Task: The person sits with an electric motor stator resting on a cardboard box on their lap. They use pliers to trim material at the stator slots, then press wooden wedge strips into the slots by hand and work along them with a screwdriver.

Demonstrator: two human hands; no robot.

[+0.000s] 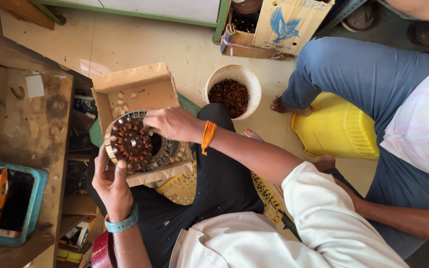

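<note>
— What are the fingers doing?

— The left hand (111,184) has its fingers wrapped on the near rim of a round stator core (134,141), the thumb pressed on the ring of copper-brown coils. The right hand (169,123) lies over the far edge of the same core, fingers curled down on it; their tips are hidden, so I cannot tell exactly how they grip.

— Where does the core sit?

— Held over an open cardboard box (134,89) resting on the person's lap, partly inside it. Small pale pieces lie in the box's far corner.

— Anything on the wrists?

— A teal watch band (122,225) on the left, an orange thread (207,136) on the right.

— And around them?

— Beyond the box stands a white bucket (252,82) holding dark brown rings. To the left is a worn wooden bench (35,124) carrying a teal tray (35,206) with a black phone (16,201). To the right another person in blue trousers sits on a yellow stool (336,131), bare foot on the floor.
</note>
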